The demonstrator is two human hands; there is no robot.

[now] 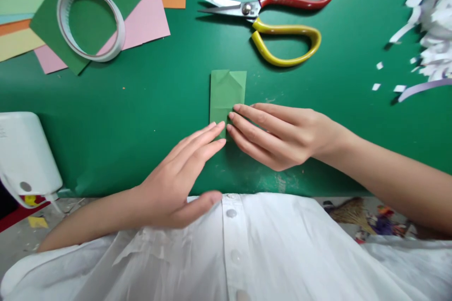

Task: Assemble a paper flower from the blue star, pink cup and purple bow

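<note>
A small folded piece of light green paper (227,91) lies flat on the green table, with creased flaps along its far edge. My left hand (180,169) rests its outstretched fingertips on the paper's near left part, thumb held apart. From the right, my right hand (278,134) touches the near right part with its fingertips, the fingers extended. Both hands cover some of the paper's near end. Beyond it lie scissors (247,8) with one red and one yellow handle, blades slightly apart.
A roll of white tape (120,33) sits on sheets of coloured paper (148,19) at the far left. White paper scraps (438,23) are heaped at the far right, with small bits nearby. A white device (28,155) stands at the left edge of the table (158,103).
</note>
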